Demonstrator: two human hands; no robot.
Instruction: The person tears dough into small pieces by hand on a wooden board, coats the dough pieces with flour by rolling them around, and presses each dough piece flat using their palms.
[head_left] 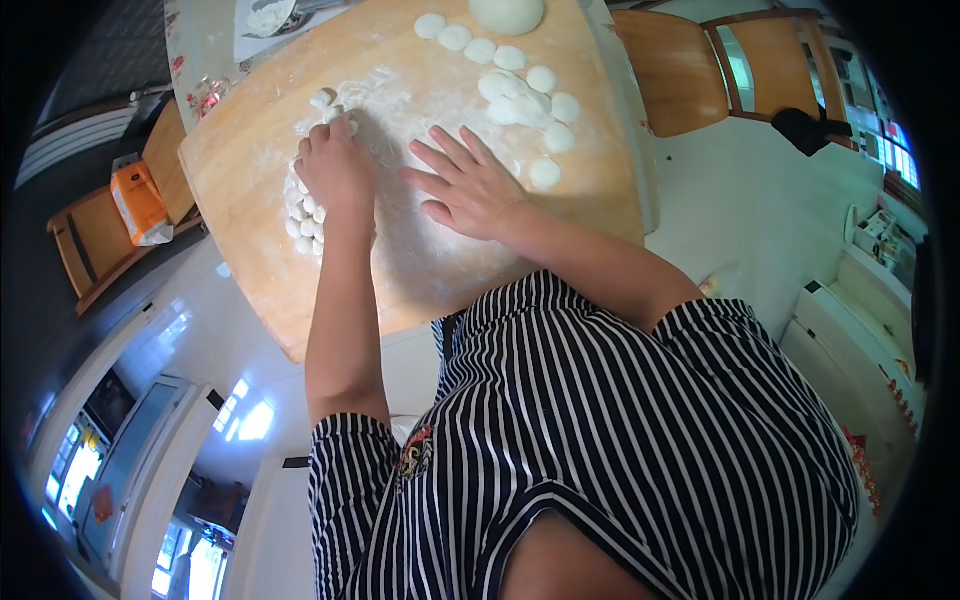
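Near board [250, 180] left edge, left hand [335, 170] w/ dough pieces [305, 215].

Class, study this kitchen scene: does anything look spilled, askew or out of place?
Nothing odd. White flour dusts the wooden board, small white dough pieces lie in loose clusters, and both the left hand and right hand press down.

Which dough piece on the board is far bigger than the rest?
The large dough ball at the board's far edge: one big smooth mound, while the small flattened rounds beside it are coin-like.
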